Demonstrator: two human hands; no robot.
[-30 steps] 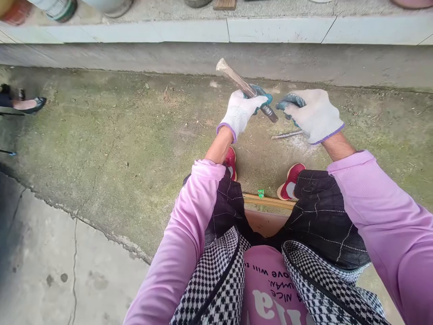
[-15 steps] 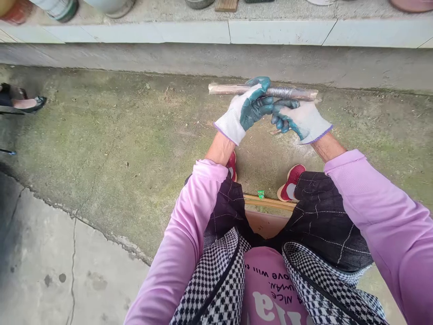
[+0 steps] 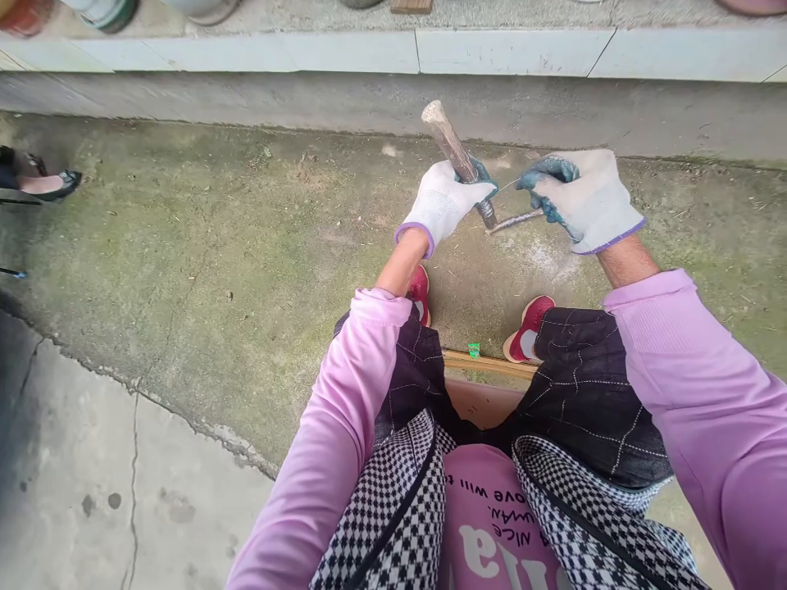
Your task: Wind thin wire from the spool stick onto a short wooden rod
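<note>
A short wooden stick (image 3: 448, 138) with thin metal wire (image 3: 485, 211) wound around it is in my gloved left hand (image 3: 452, 197), whose fingers wrap its middle. The stick slants, its pale cut end pointing up and away to the left. A fine strand of the wire stretches from beside my left thumb to my gloved right hand (image 3: 575, 197), which pinches it between the fingertips. From the stick's lower end a thin, greyish rod-like piece (image 3: 517, 220) runs toward my right fingers. Whether they touch it I cannot tell.
A tiled ledge (image 3: 357, 51) with pots (image 3: 111, 12) runs along the far side. My red shoes (image 3: 529, 328) rest on the mossy concrete ground (image 3: 202, 221). Another person's shoe (image 3: 58, 187) is at the left. A green scrap (image 3: 473, 350) lies near a wooden strip (image 3: 492, 365).
The stick has turned from nearly level to steeply slanted in my left hand. My right hand has drawn away to the right, with a strand of wire now stretched between the hands.
</note>
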